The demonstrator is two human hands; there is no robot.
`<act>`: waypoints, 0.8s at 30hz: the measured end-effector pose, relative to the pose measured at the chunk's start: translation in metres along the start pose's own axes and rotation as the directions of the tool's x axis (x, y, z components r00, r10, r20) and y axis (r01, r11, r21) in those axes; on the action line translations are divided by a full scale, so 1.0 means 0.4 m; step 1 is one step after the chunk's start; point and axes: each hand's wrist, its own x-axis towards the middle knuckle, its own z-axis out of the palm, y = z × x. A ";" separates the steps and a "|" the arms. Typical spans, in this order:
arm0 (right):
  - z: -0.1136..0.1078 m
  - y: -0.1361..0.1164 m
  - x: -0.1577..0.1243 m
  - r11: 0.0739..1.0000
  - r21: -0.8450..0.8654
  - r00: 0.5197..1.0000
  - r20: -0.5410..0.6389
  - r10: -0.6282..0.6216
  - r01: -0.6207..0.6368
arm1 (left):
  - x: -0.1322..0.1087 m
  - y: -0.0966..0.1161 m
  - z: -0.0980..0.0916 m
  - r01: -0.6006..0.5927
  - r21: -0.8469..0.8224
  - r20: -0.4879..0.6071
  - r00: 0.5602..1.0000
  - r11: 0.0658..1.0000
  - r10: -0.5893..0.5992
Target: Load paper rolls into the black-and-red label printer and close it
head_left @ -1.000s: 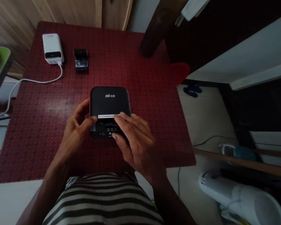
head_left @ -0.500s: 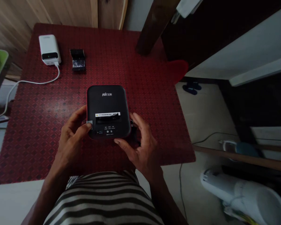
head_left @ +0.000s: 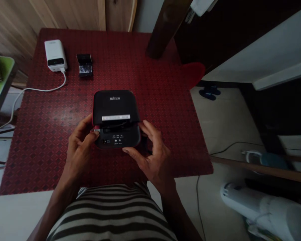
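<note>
Hands (head_left: 79,145) (head_left: 154,155) hold the partly open black device (head_left: 115,107).

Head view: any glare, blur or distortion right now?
Head view: dim overall; soft glare on the table left of the device; the label's print too blurred to read; white cylinder looks stretched toward the right edge.

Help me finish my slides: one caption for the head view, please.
Left hand and right hand flank a black device, its lid partly raised, over a red patterned table.
</note>
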 end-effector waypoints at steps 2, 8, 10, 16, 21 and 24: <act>0.002 -0.001 0.001 1.000 0.000 1.000 0.004 -0.009 0.009 | 0.004 -0.011 -0.003 -0.033 0.026 0.000 0.999 0.999 0.033; -0.025 -0.008 0.023 0.997 -0.030 0.998 0.013 -0.066 0.067 | -0.003 -0.044 -0.010 -0.127 0.072 0.028 0.992 0.989 0.126; -0.046 -0.015 0.054 0.992 -0.058 0.993 0.019 -0.114 0.114 | -0.008 -0.051 -0.006 -0.169 0.074 0.028 0.985 0.983 0.167; -0.021 -0.054 0.223 0.941 -0.178 0.930 0.285 -0.231 0.288 | -0.003 -0.074 0.010 -0.407 0.147 0.043 0.913 0.902 0.405; 0.067 -0.101 0.336 0.859 -0.365 0.779 0.624 -0.060 0.358 | 0.001 -0.086 0.006 -0.466 0.213 0.094 0.884 0.859 0.457; 0.097 -0.108 0.358 0.853 -0.384 0.776 0.629 -0.038 0.353 | 0.001 -0.089 0.003 -0.455 0.204 0.091 0.890 0.867 0.446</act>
